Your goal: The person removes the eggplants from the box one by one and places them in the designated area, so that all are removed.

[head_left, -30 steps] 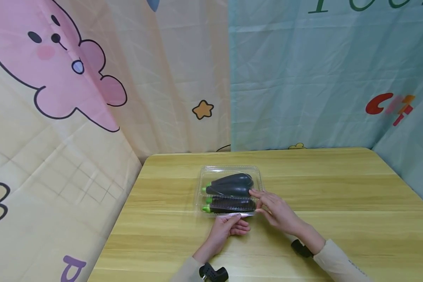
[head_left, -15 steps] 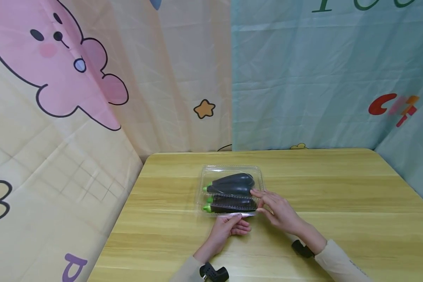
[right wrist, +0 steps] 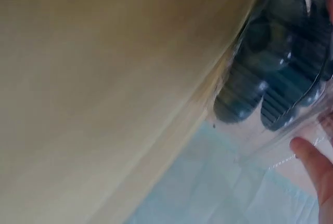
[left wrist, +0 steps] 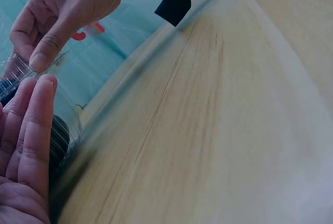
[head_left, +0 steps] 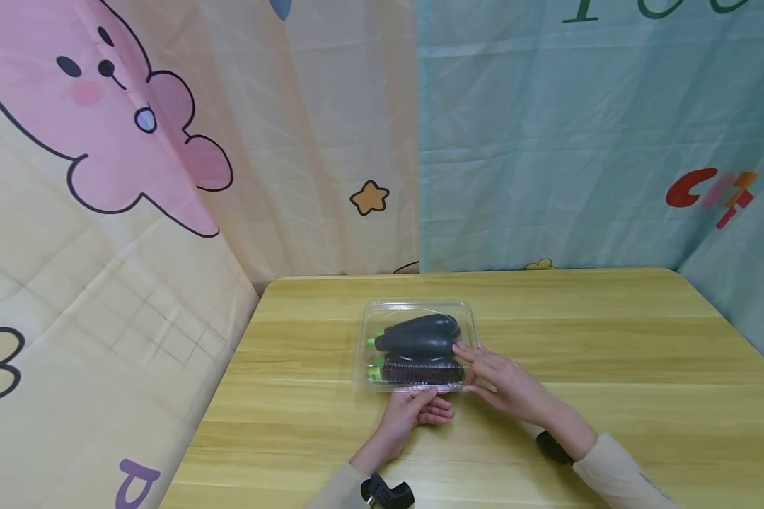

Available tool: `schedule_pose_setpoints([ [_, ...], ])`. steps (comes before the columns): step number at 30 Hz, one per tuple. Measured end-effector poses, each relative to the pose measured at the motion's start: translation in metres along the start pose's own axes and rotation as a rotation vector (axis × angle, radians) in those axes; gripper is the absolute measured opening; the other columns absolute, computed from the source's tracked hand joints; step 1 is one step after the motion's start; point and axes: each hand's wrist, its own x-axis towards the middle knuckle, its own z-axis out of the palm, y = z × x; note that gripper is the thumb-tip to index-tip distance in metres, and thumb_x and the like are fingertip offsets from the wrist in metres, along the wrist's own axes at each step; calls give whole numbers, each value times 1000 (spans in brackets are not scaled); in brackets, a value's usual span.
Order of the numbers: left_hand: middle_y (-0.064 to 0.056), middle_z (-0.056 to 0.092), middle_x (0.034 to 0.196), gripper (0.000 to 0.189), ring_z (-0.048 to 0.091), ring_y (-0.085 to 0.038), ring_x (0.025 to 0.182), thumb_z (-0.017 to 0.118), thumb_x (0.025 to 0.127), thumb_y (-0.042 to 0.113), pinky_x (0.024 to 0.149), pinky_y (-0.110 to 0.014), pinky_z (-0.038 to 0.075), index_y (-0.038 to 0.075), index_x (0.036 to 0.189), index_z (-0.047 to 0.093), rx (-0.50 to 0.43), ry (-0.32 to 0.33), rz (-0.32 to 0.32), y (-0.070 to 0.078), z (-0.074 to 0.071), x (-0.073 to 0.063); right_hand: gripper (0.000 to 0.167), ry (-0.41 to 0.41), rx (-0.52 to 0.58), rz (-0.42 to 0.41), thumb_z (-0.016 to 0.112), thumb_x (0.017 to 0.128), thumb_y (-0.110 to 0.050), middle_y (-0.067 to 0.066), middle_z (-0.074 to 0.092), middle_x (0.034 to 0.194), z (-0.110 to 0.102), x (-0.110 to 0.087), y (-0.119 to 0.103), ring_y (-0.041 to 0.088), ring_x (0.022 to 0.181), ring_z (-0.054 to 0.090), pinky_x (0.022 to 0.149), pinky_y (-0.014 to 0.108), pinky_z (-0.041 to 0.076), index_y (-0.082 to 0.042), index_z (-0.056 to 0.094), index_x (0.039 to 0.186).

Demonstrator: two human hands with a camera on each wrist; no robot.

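A clear plastic clamshell box (head_left: 420, 305) lies on the wooden table with several dark eggplants (head_left: 417, 344) inside, their green stem ends to the left. At its front edge, my left hand (head_left: 414, 417) pinches the rim, thumb on top and the other fingers below. My right hand (head_left: 512, 385) holds the lid by the front right corner between thumb and fingers. The left wrist view shows the right hand (left wrist: 73, 13) above the straight fingers of the left hand (left wrist: 26, 151). In the right wrist view, the eggplants (right wrist: 289, 52) show through ribbed plastic.
The wooden table (head_left: 586, 332) stretches to both sides of the box. Printed curtains (head_left: 318, 141) hang behind its far edge and along the sides. Dark camera mounts (head_left: 388, 493) sit on both wrists.
The lid's front edge has come down toward the front rim, and its ribbed wall now covers the nearest eggplants. My right hand has dipped slightly with it; the left stays put.
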Motion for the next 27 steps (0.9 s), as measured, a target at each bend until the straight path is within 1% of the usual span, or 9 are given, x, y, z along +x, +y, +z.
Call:
schedule_pose_setpoints([
  [7,-8,70,86,50,68,-15,78,54,97,20,72,-31,55,-27,113,48,-8,0,-2,-1,1,1,12,-18,-16,-75,69,88,-21,20,55,129,-8,2,4,33,108,59,93,37,45,-16,61,80],
  [8,-8,70,86,50,68,-15,78,53,97,20,72,-31,55,-27,114,48,-9,-1,-4,-1,1,0,13,-24,-17,-74,69,88,-22,20,54,129,-8,2,4,33,106,60,91,35,47,-18,60,80],
  [10,-9,70,86,48,68,-15,78,53,98,19,72,-30,55,-27,114,49,-9,-2,-7,-2,0,0,16,-40,3,-68,75,82,-14,21,53,131,-10,2,4,33,99,63,84,34,51,-18,60,80],
  [12,-9,70,86,48,68,-15,78,53,98,18,72,-30,55,-27,114,48,-12,-3,-11,-2,1,0,22,-67,33,-42,79,77,-9,21,51,133,-12,1,5,24,87,66,75,25,53,-19,59,78],
  [14,-8,70,86,49,68,-15,78,53,98,18,72,-30,55,-27,114,48,-9,-5,-12,-2,1,-1,23,-84,66,-15,80,75,-8,21,50,134,-14,1,5,17,78,64,68,17,51,-19,60,76],
  [17,-9,70,86,49,68,-15,78,53,97,18,73,-30,55,-29,113,47,-1,-7,-10,-1,0,-1,23,-97,101,16,80,74,-8,20,50,135,-16,1,6,15,75,63,60,11,45,-19,60,71],
  [21,-12,70,88,49,68,-14,78,53,98,18,73,-30,55,-28,114,47,8,-10,-18,0,0,-1,21,-102,115,24,80,75,-9,19,50,134,-17,0,7,29,97,64,69,13,48,-19,62,71],
  [25,-13,70,89,48,68,-14,78,53,97,17,74,-30,55,-27,116,47,10,-7,-28,2,0,0,19,-92,117,21,80,75,-7,18,53,132,-16,1,6,36,112,56,83,25,50,-17,64,71],
  [27,-14,70,89,47,68,-14,78,53,97,16,74,-30,55,-27,116,47,9,-6,-26,2,0,0,18,-83,124,28,79,75,-5,19,53,131,-15,1,5,40,115,52,83,26,50,-15,64,72],
])
